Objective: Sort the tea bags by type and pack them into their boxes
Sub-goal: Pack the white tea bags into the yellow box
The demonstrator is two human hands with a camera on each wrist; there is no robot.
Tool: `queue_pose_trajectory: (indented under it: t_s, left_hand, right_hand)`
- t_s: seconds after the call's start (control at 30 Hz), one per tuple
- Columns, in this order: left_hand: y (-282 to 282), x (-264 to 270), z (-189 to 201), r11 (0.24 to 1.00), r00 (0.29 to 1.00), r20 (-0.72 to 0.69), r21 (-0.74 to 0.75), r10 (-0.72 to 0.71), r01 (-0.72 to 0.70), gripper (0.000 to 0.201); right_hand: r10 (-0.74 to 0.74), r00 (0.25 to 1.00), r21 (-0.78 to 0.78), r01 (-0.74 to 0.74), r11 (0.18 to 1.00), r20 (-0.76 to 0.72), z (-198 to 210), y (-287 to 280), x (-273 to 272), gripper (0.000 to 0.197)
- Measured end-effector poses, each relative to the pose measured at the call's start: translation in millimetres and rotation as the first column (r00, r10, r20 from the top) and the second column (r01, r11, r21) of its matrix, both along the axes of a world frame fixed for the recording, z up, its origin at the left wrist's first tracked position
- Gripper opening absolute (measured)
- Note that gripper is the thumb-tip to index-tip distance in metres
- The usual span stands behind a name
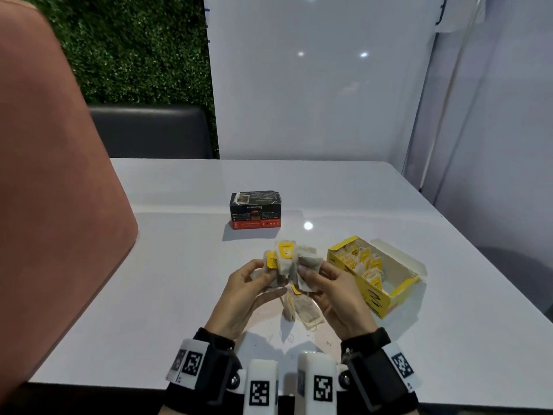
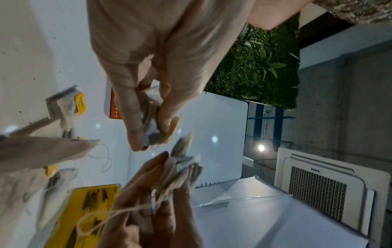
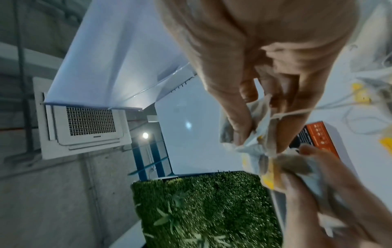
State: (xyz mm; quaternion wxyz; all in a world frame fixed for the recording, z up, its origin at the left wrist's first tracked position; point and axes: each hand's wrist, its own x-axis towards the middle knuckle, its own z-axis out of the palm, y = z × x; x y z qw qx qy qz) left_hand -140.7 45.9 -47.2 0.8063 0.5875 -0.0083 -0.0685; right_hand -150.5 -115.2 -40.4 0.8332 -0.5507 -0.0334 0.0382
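Both hands are raised over the table, each gripping part of a bunch of yellow-tagged tea bags [image 1: 285, 259]. My left hand [image 1: 254, 278] pinches a few bags [image 2: 157, 120] between thumb and fingers. My right hand [image 1: 317, 278] pinches the other part of the bunch [image 3: 256, 134], with a string trailing off it. Below the hands, a few more tea bags [image 1: 302, 310] lie on the table. The open yellow box [image 1: 374, 277] stands to the right, holding several yellow-tagged bags. Farther back stands a closed black and red box [image 1: 255, 210].
The white table [image 1: 179, 295] stretches around the hands, its front edge near my wrists. A pink chair back [image 1: 45, 175] fills the left side. White panels [image 1: 314, 85] stand behind the table and to its right.
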Motion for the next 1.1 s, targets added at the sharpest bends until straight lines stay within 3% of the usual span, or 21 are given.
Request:
queue_pose_trajectory:
  t_s: [0.17,0.37,0.57,0.67,0.83,0.93,1.1]
  left_hand:
    - [-5.7,1.0,-0.7,0.994,0.997,0.039,0.085,0.059,-0.063,0.018]
    - [-7.8,-0.6,0.8,0.989,0.996,0.080,0.143,0.036,-0.047,0.020]
    - [3.5,-5.4,13.4,0.985,0.988,-0.018,-0.078,-0.153,0.151,0.031]
    - [8.0,-6.3,15.2,0.983,0.986,-0.026,-0.090,-0.163,0.161,0.029]
    - [10.1,-7.7,7.9,0.998,0.998,-0.014,-0.009,-0.058,0.058,0.028]
    - [10.1,-12.0,3.8,0.991,0.998,0.039,0.129,-0.052,0.047,0.023]
    - [15.7,-14.3,3.4,0.970,0.992,0.123,0.241,-0.002,-0.028,0.010]
  right_hand:
    - [-0.081,0.997,-0.182,0.083,0.980,0.018,-8.8,14.4,1.0,0.017]
    - [-0.095,0.995,-0.228,0.090,0.969,-0.010,-12.1,15.9,3.2,0.024]
    - [-0.119,0.993,-0.147,0.120,0.982,0.015,-7.7,6.9,1.7,0.021]
    - [-0.116,0.993,-0.115,0.119,0.986,0.034,-5.3,6.6,0.4,0.028]
    - [-0.110,0.992,-0.134,0.117,0.984,0.060,-1.9,7.1,-1.7,0.030]
    - [-0.097,0.994,-0.148,0.104,0.984,0.052,-0.7,5.0,-2.8,0.031]
    - [-0.055,0.998,-0.051,0.054,0.997,-0.008,3.4,-1.8,-5.6,0.030]
